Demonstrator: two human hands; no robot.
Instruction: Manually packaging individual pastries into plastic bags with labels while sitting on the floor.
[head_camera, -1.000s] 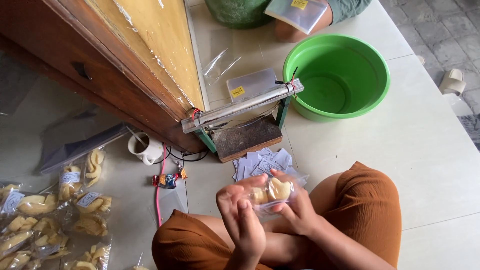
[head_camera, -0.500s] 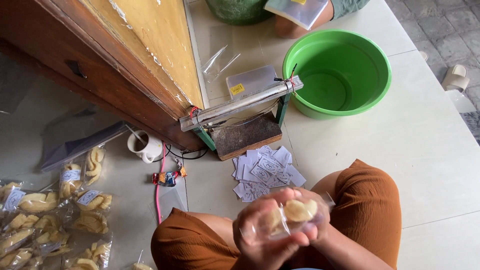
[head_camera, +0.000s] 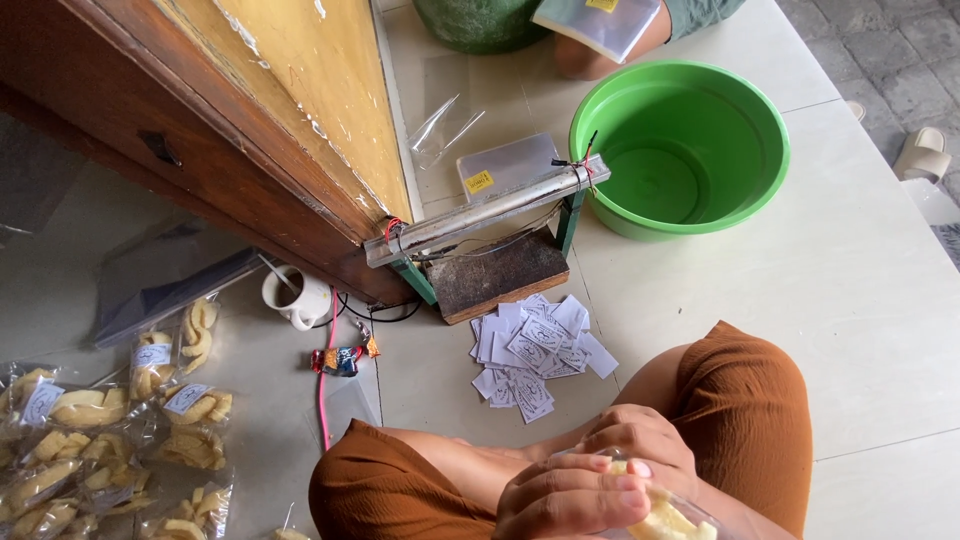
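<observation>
I list the scene from largest item to smallest.

1. Wooden door (head_camera: 250, 130): leans across the upper left, its lower edge meeting the floor beside the sealer.
2. Green basin (head_camera: 690, 150): stands on the tiled floor at the upper right, touching the sealer's right end. It looks empty.
3. Heat sealer (head_camera: 485, 215): a metal bar on a green frame with a dark wooden base, directly ahead of my knees. Its bar is down and nothing lies across it.
4. Filled snack bags (head_camera: 185, 400): a cluster of clear bags with labels, on the floor at the left.
5. Paper labels (head_camera: 535, 350): a loose pile of small white slips, between the sealer and my knees.
6. White mug (head_camera: 295, 297): stands near the foot of the door.
7. Snack bag (head_camera: 665, 518): a clear bag of pale yellow crackers, held over my lap at the bottom edge of view.

Hand state: my left hand (head_camera: 570, 495) is closed around the bag's near side. My right hand (head_camera: 645, 445) grips its top from behind.

I judge the step in hand to be closing the bag's mouth. The next move calls for a flat, gathered opening, laid squarely across the sealer bar.
</observation>
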